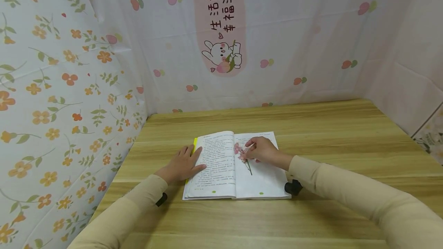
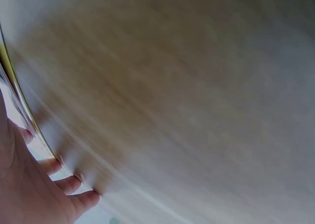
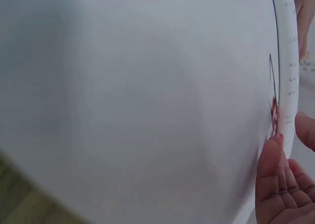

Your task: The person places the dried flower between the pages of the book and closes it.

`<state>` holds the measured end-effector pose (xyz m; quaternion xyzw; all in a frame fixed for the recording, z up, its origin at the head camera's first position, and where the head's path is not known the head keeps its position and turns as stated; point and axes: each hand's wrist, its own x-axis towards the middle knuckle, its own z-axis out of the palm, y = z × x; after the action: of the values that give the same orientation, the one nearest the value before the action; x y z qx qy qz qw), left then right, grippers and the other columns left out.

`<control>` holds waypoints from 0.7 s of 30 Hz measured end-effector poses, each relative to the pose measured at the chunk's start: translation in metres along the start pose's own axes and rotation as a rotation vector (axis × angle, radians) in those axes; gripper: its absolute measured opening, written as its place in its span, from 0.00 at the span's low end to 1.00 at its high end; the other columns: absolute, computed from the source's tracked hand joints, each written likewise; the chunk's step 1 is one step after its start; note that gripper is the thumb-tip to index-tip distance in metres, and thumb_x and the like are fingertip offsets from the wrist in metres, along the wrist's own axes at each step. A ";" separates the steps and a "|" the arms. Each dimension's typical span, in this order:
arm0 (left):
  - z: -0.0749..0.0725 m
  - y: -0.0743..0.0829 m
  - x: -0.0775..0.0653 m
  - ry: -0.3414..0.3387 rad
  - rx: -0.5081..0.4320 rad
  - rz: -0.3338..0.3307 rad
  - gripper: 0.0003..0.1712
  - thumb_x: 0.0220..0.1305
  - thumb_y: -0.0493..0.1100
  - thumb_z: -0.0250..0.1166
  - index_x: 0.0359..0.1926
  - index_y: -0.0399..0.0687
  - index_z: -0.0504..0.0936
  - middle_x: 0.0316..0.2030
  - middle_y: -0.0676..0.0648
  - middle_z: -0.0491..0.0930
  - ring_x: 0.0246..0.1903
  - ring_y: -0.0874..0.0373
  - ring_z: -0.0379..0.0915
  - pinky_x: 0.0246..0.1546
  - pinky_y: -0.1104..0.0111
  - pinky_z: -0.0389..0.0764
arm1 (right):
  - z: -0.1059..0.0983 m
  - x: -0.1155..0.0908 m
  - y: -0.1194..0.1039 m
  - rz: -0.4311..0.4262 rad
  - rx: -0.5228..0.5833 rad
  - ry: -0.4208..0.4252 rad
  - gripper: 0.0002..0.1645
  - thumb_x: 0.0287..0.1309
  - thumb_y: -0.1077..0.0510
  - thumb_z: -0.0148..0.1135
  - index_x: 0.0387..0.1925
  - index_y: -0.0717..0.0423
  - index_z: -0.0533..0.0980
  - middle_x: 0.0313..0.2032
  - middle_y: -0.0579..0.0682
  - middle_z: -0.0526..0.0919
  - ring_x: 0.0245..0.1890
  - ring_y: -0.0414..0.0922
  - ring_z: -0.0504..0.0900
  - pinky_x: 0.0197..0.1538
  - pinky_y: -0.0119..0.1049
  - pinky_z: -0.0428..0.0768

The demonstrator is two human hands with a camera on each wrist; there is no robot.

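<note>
An open book [image 1: 216, 172] with printed text lies on the table, its right page partly blank. On that page, near the fold, lies a flat sprig of pink flowers [image 1: 243, 156] with a thin green stem. My right hand [image 1: 264, 152] is over the right page, fingertips right at the blossoms. In the right wrist view the thumb [image 3: 306, 130] stands apart from the fingers, beside the pink petals [image 3: 274, 113]. My left hand [image 1: 183, 165] rests on the book's left edge, fingers spread; in the left wrist view its fingertips [image 2: 88, 199] reach past that edge.
The book rests on a wood-grain table [image 1: 311, 126]. A printed cloth [image 1: 294, 41] hangs behind, and a flowered cloth [image 1: 52, 107] hangs at the left. Dark wrist cameras, such as the right one [image 1: 293, 187], sit under both sleeves.
</note>
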<state>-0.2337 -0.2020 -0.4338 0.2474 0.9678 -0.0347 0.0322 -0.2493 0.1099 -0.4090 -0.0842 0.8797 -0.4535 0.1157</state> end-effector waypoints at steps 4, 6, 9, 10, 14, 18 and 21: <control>0.001 0.000 0.002 -0.029 -0.021 -0.026 0.46 0.70 0.69 0.46 0.75 0.43 0.53 0.67 0.29 0.55 0.66 0.35 0.53 0.61 0.44 0.60 | -0.009 -0.002 0.001 -0.067 -0.080 -0.014 0.20 0.51 0.63 0.73 0.46 0.64 0.77 0.29 0.49 0.81 0.25 0.44 0.78 0.27 0.34 0.77; 0.001 0.000 0.002 -0.037 -0.031 -0.030 0.46 0.69 0.69 0.46 0.75 0.43 0.53 0.68 0.28 0.54 0.67 0.35 0.52 0.62 0.44 0.59 | -0.015 -0.003 0.003 -0.128 -0.133 -0.024 0.21 0.51 0.62 0.73 0.46 0.65 0.77 0.31 0.49 0.81 0.29 0.44 0.78 0.31 0.35 0.77; 0.000 0.000 0.002 -0.035 -0.042 -0.021 0.46 0.70 0.69 0.46 0.75 0.42 0.53 0.68 0.28 0.55 0.67 0.35 0.52 0.62 0.44 0.59 | -0.025 -0.005 0.010 -0.245 -0.221 -0.030 0.21 0.52 0.61 0.73 0.46 0.65 0.78 0.33 0.49 0.81 0.34 0.44 0.79 0.39 0.37 0.77; 0.000 0.000 0.002 -0.033 -0.047 -0.016 0.46 0.70 0.68 0.46 0.75 0.42 0.53 0.68 0.28 0.55 0.66 0.35 0.52 0.62 0.45 0.59 | -0.029 -0.007 0.011 -0.288 -0.248 -0.036 0.21 0.52 0.61 0.73 0.46 0.65 0.78 0.35 0.50 0.82 0.36 0.45 0.80 0.41 0.39 0.78; 0.000 0.000 0.002 -0.041 -0.061 -0.011 0.46 0.70 0.69 0.46 0.76 0.43 0.52 0.68 0.29 0.54 0.67 0.36 0.51 0.63 0.46 0.58 | -0.046 -0.015 0.020 -0.415 -0.355 -0.030 0.22 0.53 0.59 0.72 0.48 0.64 0.78 0.41 0.54 0.83 0.41 0.48 0.80 0.46 0.45 0.77; 0.000 -0.001 0.002 -0.045 -0.080 -0.024 0.46 0.70 0.68 0.46 0.76 0.43 0.51 0.68 0.29 0.53 0.67 0.35 0.50 0.63 0.45 0.57 | -0.062 -0.023 0.031 -0.507 -0.488 -0.030 0.24 0.56 0.56 0.71 0.52 0.63 0.77 0.49 0.55 0.81 0.50 0.53 0.78 0.52 0.50 0.75; -0.001 -0.001 0.001 -0.048 -0.085 -0.030 0.46 0.70 0.68 0.47 0.76 0.43 0.51 0.69 0.28 0.53 0.67 0.35 0.50 0.63 0.45 0.57 | -0.070 -0.029 0.041 -0.581 -0.601 -0.047 0.25 0.56 0.55 0.71 0.53 0.62 0.77 0.52 0.55 0.79 0.54 0.54 0.76 0.56 0.52 0.72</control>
<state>-0.2349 -0.2018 -0.4324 0.2304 0.9709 0.0000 0.0652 -0.2426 0.1948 -0.3992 -0.3691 0.9097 -0.1883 -0.0268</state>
